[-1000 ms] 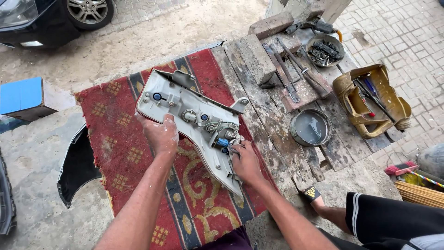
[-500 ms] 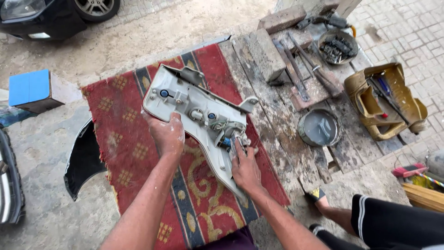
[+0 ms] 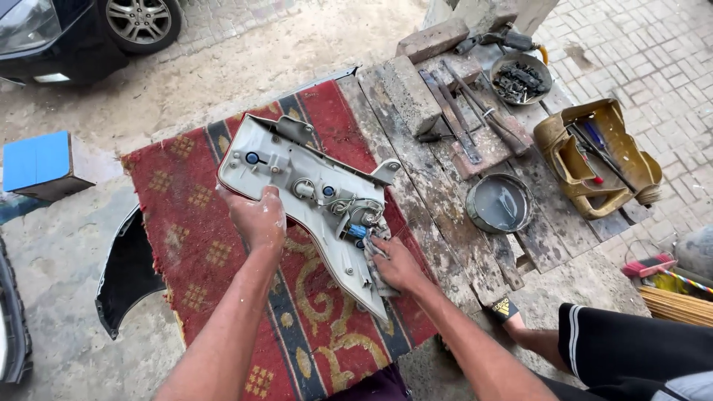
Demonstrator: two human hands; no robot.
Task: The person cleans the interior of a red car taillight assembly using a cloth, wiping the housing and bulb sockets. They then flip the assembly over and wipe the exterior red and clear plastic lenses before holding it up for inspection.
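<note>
A worn red rug (image 3: 186, 245) with gold and dark stripes covers the near end of a rough plank desk (image 3: 438, 208), and on it lies a big grey plastic lamp housing (image 3: 297, 178), back side up, long and tapering to a point toward the person. Its shell is smooth and pale, studded with round sockets and a small knot of wires and a blue plug near the middle.

The left hand (image 3: 256, 217) presses flat on the housing's near edge, fingers curled over it, pinning it to the rug. The right hand (image 3: 394, 263) has its fingers bunched around a greyish rag (image 3: 373, 256), held against the housing just below the blue plug. It looks to me like the wiping or cleaning step around the sockets; the next move would call for a steady hold with the left hand while the rag works into the recesses without snagging the wires.

Farther along the desk sit a weathered block (image 3: 411, 93), rusty metal bars (image 3: 475, 122), a round tin of grey liquid (image 3: 499, 202), a dish of dark small parts (image 3: 520, 76), and a cut-open yellow jug (image 3: 594, 160) holding tools. On the ground lie a black car panel (image 3: 130, 271) and a blue-topped box (image 3: 44, 163).
</note>
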